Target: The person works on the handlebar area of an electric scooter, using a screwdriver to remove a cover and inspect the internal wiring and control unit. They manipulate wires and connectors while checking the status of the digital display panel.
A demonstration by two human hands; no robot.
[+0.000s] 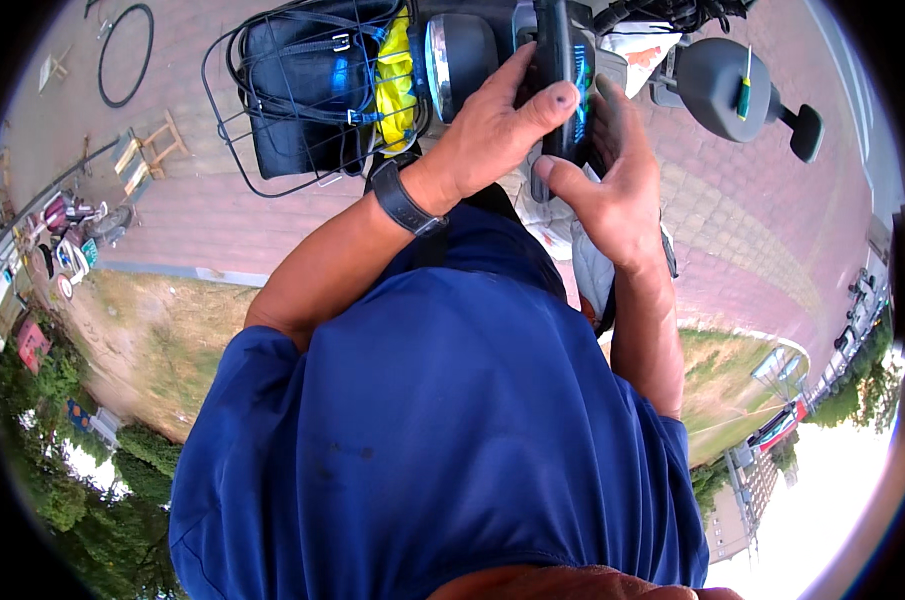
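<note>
Both of my hands are on a black tyre (560, 130), seen nearly edge-on at the upper middle, with coloured printing along its right side. My left hand (497, 125), a black watch (404, 200) on its wrist, presses against the tyre's left side; its thumb lies across the face and the fingertips reach toward the far part. On the other side my right hand (617, 190) holds the near right part, thumb at the lower end and fingers along the right flank. Part of the right fingers is hidden behind the tyre.
Left of my hands stands a black wire basket (232, 130) holding a black bag (302, 100) and yellow cloth (396, 85). At right, a green-handled screwdriver (744, 95) lies on a dark grey seat (717, 75). A wooden stool (157, 145) and a loose black hoop (122, 55) are on the paving.
</note>
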